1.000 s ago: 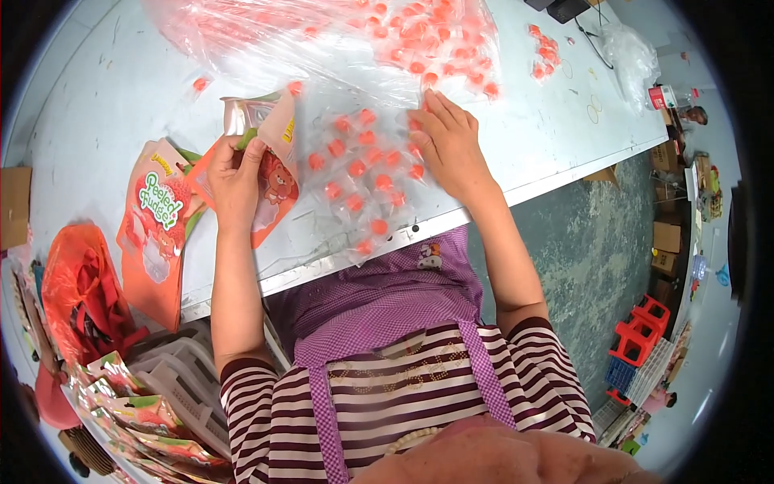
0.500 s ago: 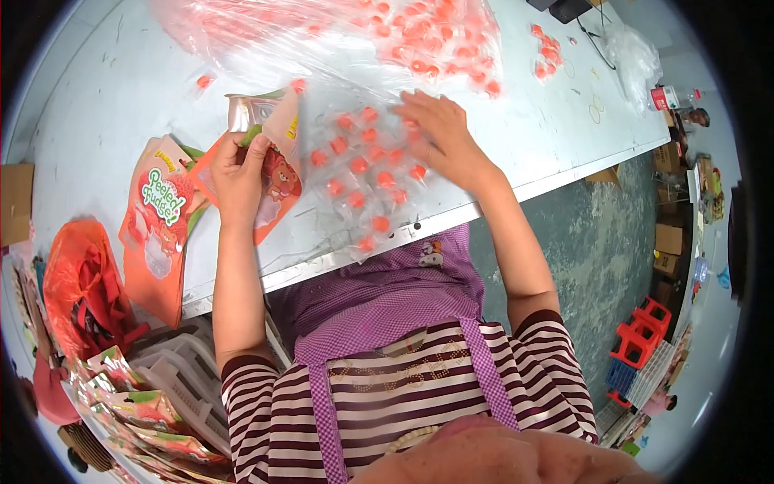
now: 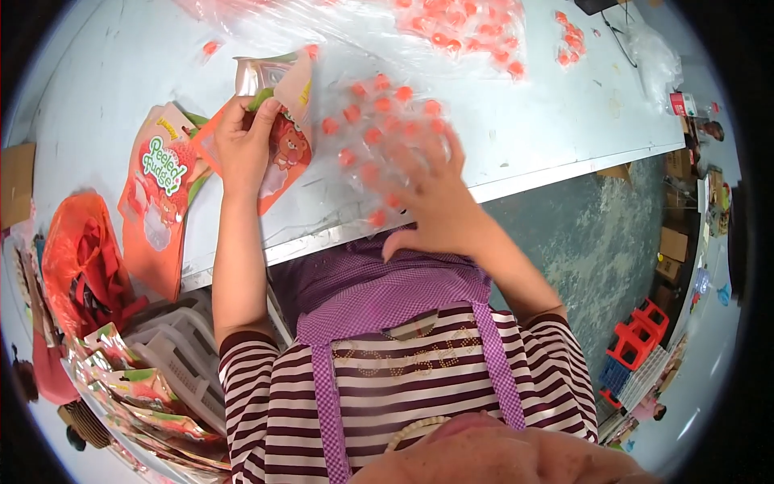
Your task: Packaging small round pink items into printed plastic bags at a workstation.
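My left hand (image 3: 244,149) is closed on an orange printed pouch (image 3: 292,149), thumb in front. The pouch's mouth gapes, showing a silvery inside. Beside it on the white table lies a loose pile of clear-wrapped red candies (image 3: 352,113). My right hand (image 3: 443,206) reaches over the pile's near right side, close to the table's front edge. Its fingers are spread and curved over the candies, somewhat smeared by motion, and its thumb sticks out toward my apron. Left of my left hand rests a stack of flat pouches (image 3: 149,226) of the same print.
A large clear bag (image 3: 459,28) of wrapped candies lies at the back, with a few candies (image 3: 571,39) farther right. Left of the table are an orange plastic bag (image 3: 68,242), pale plastic baskets (image 3: 181,347) and a heap of filled-looking pouches (image 3: 137,387). Red stools (image 3: 637,335) stand right.
My right hand has come down from the pile's far right side toward the table's front edge, and the candies have shifted under it. My left hand keeps its hold on the pouch.
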The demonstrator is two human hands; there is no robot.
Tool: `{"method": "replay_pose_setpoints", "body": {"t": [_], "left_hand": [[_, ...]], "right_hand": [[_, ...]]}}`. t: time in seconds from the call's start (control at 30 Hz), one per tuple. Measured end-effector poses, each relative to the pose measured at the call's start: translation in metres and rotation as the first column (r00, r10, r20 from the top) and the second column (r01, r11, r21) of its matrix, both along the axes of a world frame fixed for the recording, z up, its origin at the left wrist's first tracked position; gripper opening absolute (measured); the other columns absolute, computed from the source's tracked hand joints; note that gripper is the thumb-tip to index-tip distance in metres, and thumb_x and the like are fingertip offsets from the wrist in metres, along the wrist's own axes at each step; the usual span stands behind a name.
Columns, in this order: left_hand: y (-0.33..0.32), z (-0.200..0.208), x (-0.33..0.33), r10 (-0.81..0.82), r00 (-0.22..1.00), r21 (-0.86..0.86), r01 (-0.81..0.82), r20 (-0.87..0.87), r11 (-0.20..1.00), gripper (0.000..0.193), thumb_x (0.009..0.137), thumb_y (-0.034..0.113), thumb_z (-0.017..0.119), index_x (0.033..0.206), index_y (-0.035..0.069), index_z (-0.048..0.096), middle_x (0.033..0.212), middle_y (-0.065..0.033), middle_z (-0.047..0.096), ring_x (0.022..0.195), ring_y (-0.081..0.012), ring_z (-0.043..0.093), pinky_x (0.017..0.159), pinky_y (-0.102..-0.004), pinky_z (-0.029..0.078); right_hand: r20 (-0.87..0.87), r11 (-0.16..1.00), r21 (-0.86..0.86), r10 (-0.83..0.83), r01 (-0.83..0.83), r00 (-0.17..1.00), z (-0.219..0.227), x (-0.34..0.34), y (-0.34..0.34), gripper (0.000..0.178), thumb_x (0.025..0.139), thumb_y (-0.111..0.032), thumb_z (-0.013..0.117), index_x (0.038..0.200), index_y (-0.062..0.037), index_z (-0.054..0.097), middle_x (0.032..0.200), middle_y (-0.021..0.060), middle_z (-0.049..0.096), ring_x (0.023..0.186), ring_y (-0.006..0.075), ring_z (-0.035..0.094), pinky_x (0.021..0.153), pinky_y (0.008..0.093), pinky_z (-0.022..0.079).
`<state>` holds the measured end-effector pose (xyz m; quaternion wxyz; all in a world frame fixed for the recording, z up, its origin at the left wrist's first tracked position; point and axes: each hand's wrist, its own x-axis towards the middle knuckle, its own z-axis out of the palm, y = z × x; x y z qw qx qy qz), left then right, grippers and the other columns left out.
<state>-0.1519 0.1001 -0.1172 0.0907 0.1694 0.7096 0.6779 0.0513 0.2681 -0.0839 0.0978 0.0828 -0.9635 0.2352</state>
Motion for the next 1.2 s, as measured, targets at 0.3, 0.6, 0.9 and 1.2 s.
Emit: {"method": "replay_pose_setpoints", "body": {"t": [0.3,0.6,0.9,1.2], "left_hand": [[-0.004,-0.001,0.002,0.010,1.000,-0.020,-0.010,0.018,1.000,0.015,0.084,0.015,0.065,0.084,0.001,0.059,0.072,0.0002,0.059,0.061,-0.0038,0.050,0.053,-0.0193,0.040],[-0.006,0.004,0.003,-0.032,0.998,-0.058,0.029,-0.051,0.998,0.011,0.084,0.010,0.063,0.086,0.000,0.058,0.085,-0.0042,0.057,0.071,-0.0079,0.053,0.063,-0.0223,0.044],[-0.021,0.058,0.003,-0.087,0.723,-0.290,-0.162,-0.686,0.943,0.010,0.079,0.009,0.065,0.083,0.001,0.060,0.137,-0.0213,0.039,0.109,-0.0251,0.052,0.086,-0.0289,0.042],[-0.017,0.078,0.021,-0.426,0.719,-0.531,0.094,-0.549,0.842,0.015,0.067,0.008,0.071,0.074,0.001,0.060,0.133,-0.0153,0.046,0.120,-0.0338,0.045,0.095,-0.0385,0.037]], "right_hand": [[-0.051,0.968,0.140,-0.203,0.208,0.978,-0.008,-0.014,-0.003,0.073,0.059,-0.052,0.071,0.124,-0.0256,0.052,0.140,0.0077,0.034,0.131,0.0408,0.020,0.104,0.0593,0.008],[-0.055,0.975,0.120,-0.182,0.187,0.982,-0.018,-0.024,0.011,0.060,0.061,-0.046,0.071,0.116,-0.0241,0.057,0.130,0.0062,0.042,0.115,0.0294,0.038,0.096,0.0507,0.026],[-0.169,0.971,0.205,-0.091,0.125,0.981,-0.033,-0.031,0.033,0.030,0.067,-0.027,0.073,0.092,-0.0169,0.059,0.106,0.0038,0.051,0.091,0.0228,0.047,0.074,0.0340,0.038],[-0.201,0.879,-0.404,-0.357,0.254,0.912,-0.017,-0.035,0.030,0.011,0.071,-0.006,0.071,0.077,-0.0073,0.062,0.077,0.0053,0.059,0.066,0.0156,0.053,0.053,0.0268,0.043]]}}
